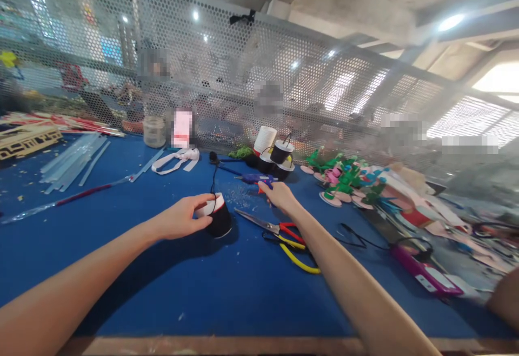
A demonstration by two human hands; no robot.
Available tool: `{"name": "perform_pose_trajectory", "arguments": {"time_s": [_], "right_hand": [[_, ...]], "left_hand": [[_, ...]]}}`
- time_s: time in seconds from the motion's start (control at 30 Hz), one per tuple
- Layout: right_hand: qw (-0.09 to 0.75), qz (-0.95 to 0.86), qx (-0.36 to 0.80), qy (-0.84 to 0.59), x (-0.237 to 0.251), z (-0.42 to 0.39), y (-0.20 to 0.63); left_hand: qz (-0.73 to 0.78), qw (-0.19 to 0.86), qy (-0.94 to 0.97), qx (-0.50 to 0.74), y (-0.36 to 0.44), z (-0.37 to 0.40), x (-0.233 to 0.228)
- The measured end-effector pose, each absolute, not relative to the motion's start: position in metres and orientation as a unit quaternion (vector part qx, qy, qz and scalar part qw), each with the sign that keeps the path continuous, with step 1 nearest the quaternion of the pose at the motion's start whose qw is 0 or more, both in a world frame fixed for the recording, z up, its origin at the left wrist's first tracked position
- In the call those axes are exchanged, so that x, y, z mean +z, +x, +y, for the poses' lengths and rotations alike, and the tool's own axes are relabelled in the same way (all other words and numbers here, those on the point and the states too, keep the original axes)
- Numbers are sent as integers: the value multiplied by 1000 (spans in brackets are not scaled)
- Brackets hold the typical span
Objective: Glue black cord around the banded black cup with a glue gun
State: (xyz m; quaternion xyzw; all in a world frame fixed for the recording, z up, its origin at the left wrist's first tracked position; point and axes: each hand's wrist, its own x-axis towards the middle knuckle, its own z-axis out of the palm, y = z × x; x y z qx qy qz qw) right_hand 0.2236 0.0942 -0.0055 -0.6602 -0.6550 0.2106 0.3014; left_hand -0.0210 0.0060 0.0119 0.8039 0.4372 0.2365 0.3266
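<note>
My left hand [181, 217] grips a small black cup-like roll with a white rim [217, 219] that rests on the blue table [170, 285]. My right hand [279, 196] is closed around the handle of a blue hot glue gun [253, 178], whose nozzle points left and whose black cord runs toward the back. Red-handled scissors [270, 226] and yellow-handled pliers [298, 252] lie just below my right wrist.
Black and white ribbon spools [275, 153] stand behind the glue gun. Clear glue sticks [73, 162] lie at the far left, colourful paper flowers [344, 180] and a purple phone [424, 272] to the right. A perforated metal screen [227, 85] backs the table, with people beyond it.
</note>
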Motion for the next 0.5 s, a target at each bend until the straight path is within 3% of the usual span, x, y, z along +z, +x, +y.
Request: {"name": "perform_pose_trajectory", "arguments": {"time_s": [0.33,0.5], "right_hand": [[242,-690,82,-678,4,97,197],[234,-785,139,-556,28,52,169]], "left_hand": [[433,343,797,245,-21,8,9],[416,331,810,247,-21,6,10]]}}
